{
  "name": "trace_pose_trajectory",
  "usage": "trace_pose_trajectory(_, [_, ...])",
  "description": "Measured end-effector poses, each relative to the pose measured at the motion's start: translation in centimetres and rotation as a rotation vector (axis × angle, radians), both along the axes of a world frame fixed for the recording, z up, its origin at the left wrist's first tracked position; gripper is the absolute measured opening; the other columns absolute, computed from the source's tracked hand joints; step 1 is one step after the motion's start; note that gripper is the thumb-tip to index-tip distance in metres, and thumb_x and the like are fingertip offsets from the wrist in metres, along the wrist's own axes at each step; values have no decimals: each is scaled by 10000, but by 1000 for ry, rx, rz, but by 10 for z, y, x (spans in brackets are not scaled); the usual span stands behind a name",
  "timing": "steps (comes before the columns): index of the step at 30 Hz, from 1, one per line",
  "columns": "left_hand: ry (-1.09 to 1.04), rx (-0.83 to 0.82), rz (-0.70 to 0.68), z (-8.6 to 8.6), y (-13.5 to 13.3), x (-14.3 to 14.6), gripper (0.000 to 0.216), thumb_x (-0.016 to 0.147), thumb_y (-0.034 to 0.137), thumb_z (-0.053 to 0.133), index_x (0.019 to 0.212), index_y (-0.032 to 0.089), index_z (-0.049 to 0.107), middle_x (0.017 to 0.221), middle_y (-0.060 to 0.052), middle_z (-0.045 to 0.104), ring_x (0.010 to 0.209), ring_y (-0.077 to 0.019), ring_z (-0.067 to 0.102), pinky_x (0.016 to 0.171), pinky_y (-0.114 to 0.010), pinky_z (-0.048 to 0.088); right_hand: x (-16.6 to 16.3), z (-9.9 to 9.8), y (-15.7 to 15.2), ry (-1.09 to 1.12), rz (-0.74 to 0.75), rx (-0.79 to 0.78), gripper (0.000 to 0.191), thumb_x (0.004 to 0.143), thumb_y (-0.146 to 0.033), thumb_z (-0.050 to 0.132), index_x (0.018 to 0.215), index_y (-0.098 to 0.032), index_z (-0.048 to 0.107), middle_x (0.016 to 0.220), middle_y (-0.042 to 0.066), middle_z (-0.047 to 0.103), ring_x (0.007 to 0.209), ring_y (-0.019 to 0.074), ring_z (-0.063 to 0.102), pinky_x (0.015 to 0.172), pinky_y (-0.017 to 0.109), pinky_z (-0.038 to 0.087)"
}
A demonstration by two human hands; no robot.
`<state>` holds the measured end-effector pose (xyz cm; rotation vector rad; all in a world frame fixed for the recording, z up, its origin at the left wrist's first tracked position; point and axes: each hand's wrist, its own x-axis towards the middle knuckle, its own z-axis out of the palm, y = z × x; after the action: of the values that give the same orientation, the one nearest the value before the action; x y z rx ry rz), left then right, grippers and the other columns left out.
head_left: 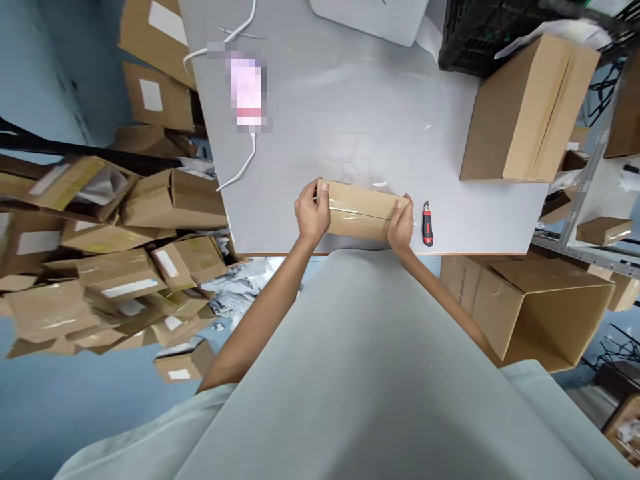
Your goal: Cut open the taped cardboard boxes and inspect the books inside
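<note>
A small brown cardboard box [361, 210], sealed with clear tape along its top seam, lies near the front edge of the white table [350, 120]. My left hand [312, 215] is closed round the box's left end, thumb on top. My right hand [401, 223] grips its right end in the same way. Both forearms reach up from below the table edge. A red and black utility knife [427, 225] rests on the table just right of my right hand.
A larger sealed carton [525, 113] stands at the table's right, with a black crate [480, 33] behind it. A white cable [240, 167] and a phone lie at the left. Several small boxes [110, 260] are heaped on the floor left; an open carton [545, 313] sits below right.
</note>
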<state>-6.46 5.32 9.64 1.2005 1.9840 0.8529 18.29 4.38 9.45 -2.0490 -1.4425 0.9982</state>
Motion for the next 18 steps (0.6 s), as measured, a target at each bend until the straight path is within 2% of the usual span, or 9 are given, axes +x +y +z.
trace_pose_trajectory(6, [80, -23, 17, -2, -1, 1, 562, 1158, 592, 451, 1360, 167, 758, 1330, -154, 803, 1278, -287, 735, 1136, -376, 530, -1, -6, -1, 94, 5, 8, 753, 1169, -672, 151, 1774, -232, 237, 1767, 191, 434, 1695, 331, 379, 1377, 647, 334])
trace_pose_trajectory(9, [120, -27, 19, -1, -1, 2, 556, 1163, 589, 433, 1293, 166, 770, 1256, -149, 814, 1192, -282, 751, 1086, -373, 543, -3, -4, -2, 132, -14, 1, 750, 1171, -655, 174, 1768, -207, 253, 1782, 199, 413, 1711, 342, 345, 1382, 650, 323])
trace_pose_trajectory(13, [134, -26, 14, 0, -1, 2, 548, 1164, 589, 431, 1255, 164, 765, 1214, -146, 811, 1151, -277, 750, 1057, -371, 539, -6, -1, -3, 114, -52, 19, 785, 1160, -689, 176, 1733, -176, 335, 1742, 216, 474, 1674, 350, 412, 1358, 616, 375])
trace_pose_trajectory(18, [98, -14, 18, -3, -3, 2, 506, 1174, 553, 422, 1235, 177, 755, 1232, -159, 793, 1184, -289, 737, 1070, -387, 520, -6, -1, -5, 78, -77, 34, 791, 1156, -726, 177, 1708, -205, 398, 1697, 199, 545, 1608, 341, 505, 1328, 587, 418])
